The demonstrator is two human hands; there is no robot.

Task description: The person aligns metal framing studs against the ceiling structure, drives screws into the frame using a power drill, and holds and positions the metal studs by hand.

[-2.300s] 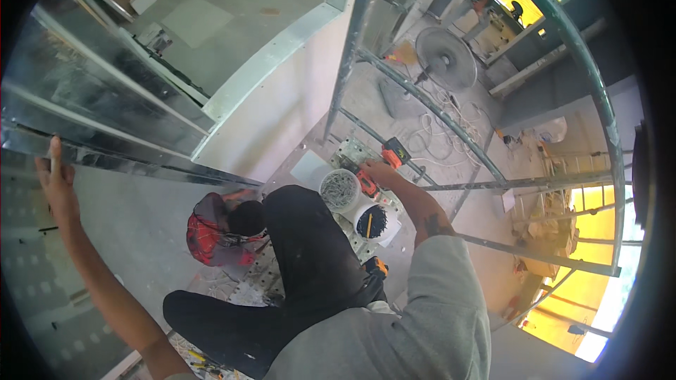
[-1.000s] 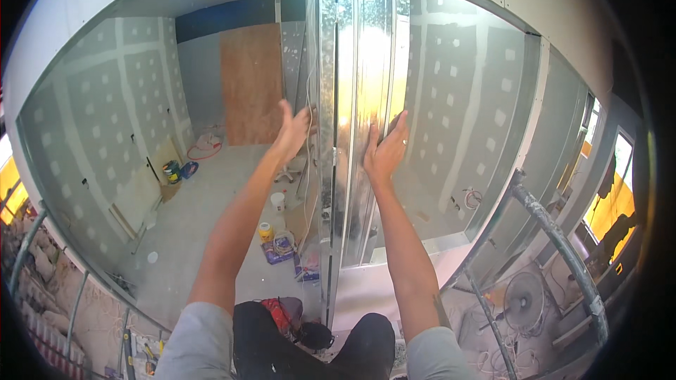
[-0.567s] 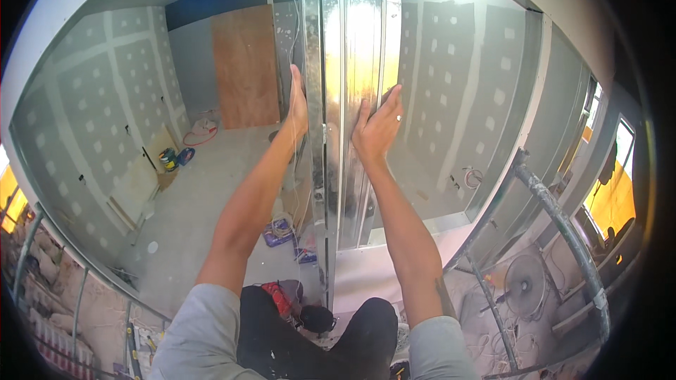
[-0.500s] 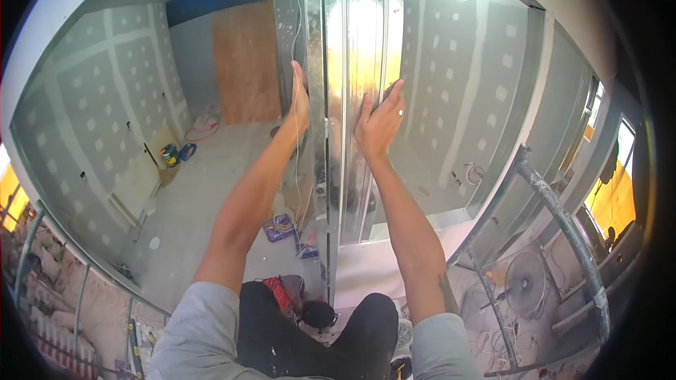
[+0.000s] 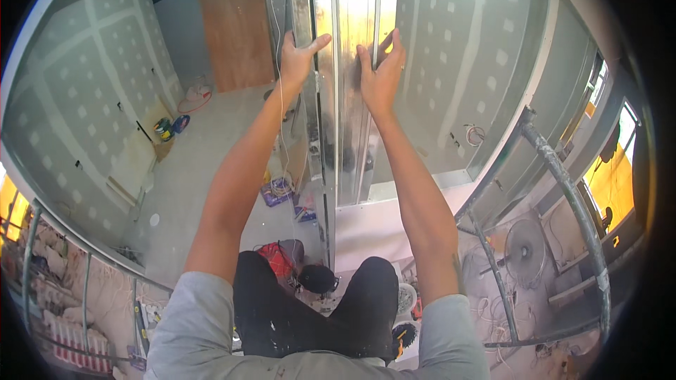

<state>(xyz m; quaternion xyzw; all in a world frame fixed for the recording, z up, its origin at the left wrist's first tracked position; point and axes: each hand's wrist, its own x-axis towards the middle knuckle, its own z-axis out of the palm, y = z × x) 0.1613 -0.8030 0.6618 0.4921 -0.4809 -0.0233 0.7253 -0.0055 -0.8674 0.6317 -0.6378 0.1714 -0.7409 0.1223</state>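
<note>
Upright in front of me stands a shiny metal stud assembly (image 5: 345, 98), with several long ribs and a bright yellow reflection near its top. My left hand (image 5: 298, 60) grips its left edge, thumb laid across the front and fingers partly hidden behind. On the other side, my right hand (image 5: 380, 83) holds the right part, its thumb on the front and its fingers curled round the edge. Both arms reach up and forward. A thin white cable (image 5: 280, 70) hangs down past my left wrist.
Below me, a person in a black cap (image 5: 317, 279) and red top is by the foot of the studs. Grey scaffold rails (image 5: 563, 176) curve at the right. A fan (image 5: 525, 246) stands on the cluttered floor there. Purple bags (image 5: 277, 193) lie beyond the studs, left of them.
Both my hands have moved higher up the metal studs. My left thumb now lies across the front. The view has shifted, and the person below shows a little more.
</note>
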